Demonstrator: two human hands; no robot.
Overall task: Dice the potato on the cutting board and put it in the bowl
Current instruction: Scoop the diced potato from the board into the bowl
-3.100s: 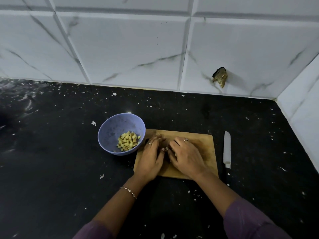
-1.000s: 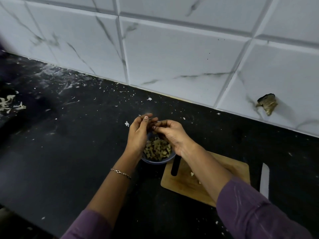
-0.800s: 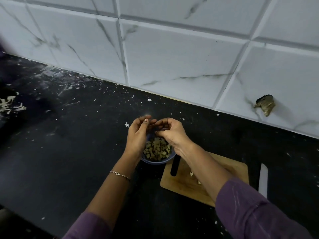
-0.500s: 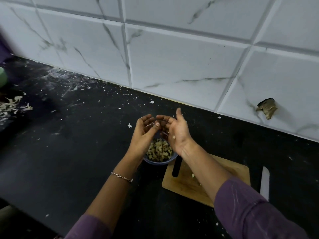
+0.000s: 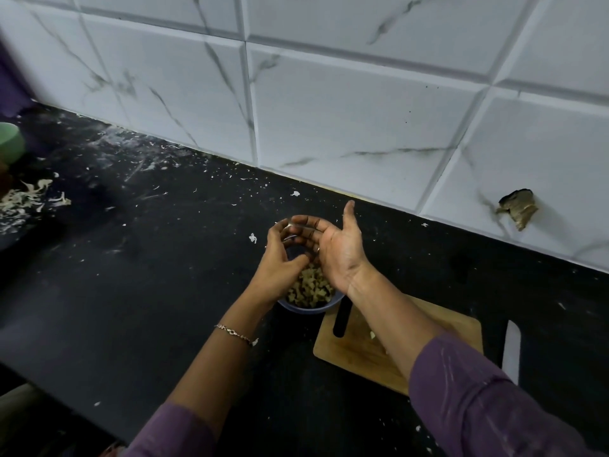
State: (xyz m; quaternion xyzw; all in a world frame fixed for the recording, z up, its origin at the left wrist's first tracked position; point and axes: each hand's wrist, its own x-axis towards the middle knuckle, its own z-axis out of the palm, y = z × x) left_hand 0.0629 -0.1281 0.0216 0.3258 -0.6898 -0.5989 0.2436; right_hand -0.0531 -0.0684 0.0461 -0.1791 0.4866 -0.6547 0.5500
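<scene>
The blue bowl [image 5: 308,308] stands on the black counter, left of the wooden cutting board [image 5: 357,351], and holds a heap of diced potato [image 5: 309,288]. Both hands hover over the bowl. My right hand [image 5: 336,249] is turned palm up, thumb raised and fingers spread. My left hand [image 5: 280,258] faces it, and its curved fingertips touch the right hand's fingers. Neither hand holds anything that I can see. A few potato bits [image 5: 372,334] lie on the board beside my right forearm.
A knife [image 5: 510,351] lies on the counter right of the board, blade pointing away. Potato peels [image 5: 23,199] and a green cup [image 5: 10,143] sit at the far left. The tiled wall runs along the back, with a broken hole [image 5: 519,209].
Both hands left the board and went over the bowl, which now holds more dice. In the last second my right hand turned palm up and spread its fingers.
</scene>
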